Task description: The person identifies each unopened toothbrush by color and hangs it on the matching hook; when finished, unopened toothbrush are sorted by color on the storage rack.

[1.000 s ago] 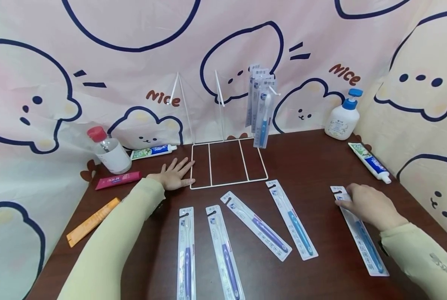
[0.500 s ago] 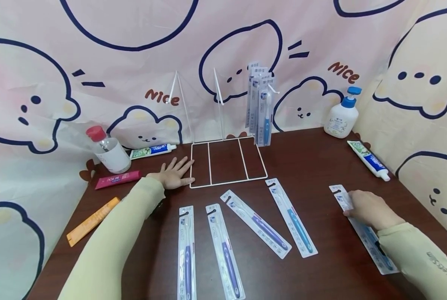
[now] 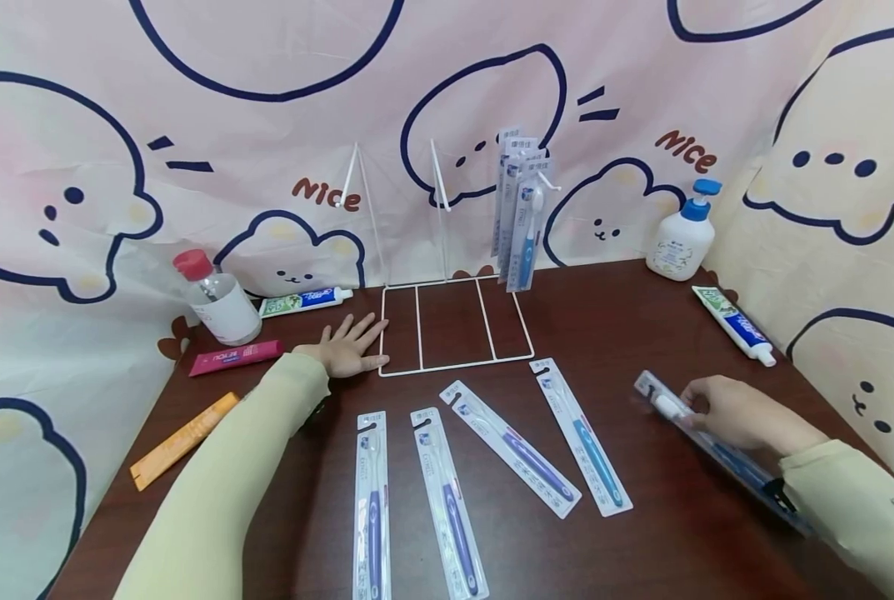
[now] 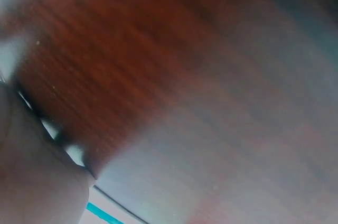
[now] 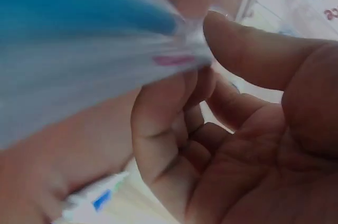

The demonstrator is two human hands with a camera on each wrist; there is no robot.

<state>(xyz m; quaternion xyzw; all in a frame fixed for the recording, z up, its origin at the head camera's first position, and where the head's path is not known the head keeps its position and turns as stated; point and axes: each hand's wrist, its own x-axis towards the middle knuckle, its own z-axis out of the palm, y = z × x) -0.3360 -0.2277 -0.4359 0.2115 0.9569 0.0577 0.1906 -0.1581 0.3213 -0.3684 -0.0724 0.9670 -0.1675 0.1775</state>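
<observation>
My right hand [image 3: 739, 410] pinches a packaged blue toothbrush [image 3: 664, 403] between thumb and curled fingers at the right of the table. The pack is tilted up on its edge, and its lower part runs under the wrist. In the right wrist view the blue handle [image 5: 79, 10] shows large and blurred. Fingers spread, my left hand [image 3: 347, 348] rests on the table against the left side of the white wire rack [image 3: 461, 365]. Several packaged toothbrushes [image 3: 525, 237] hang from the rack's right hook. The other two hooks [image 3: 441, 179] hold nothing.
Three purple packaged toothbrushes [image 3: 375, 508] and a blue one [image 3: 585, 446] lie in front of the rack. Toothpaste tubes [image 3: 735, 325] lie on both sides, with a pink tube [image 3: 237, 357] and an orange tube [image 3: 184, 442] at left. A red-capped bottle [image 3: 225, 308] and a pump bottle [image 3: 681, 242] stand behind.
My right hand has closed on the blue toothbrush pack at right and tipped it up from lying flat, its top end shifting left. The left hand has stayed in place.
</observation>
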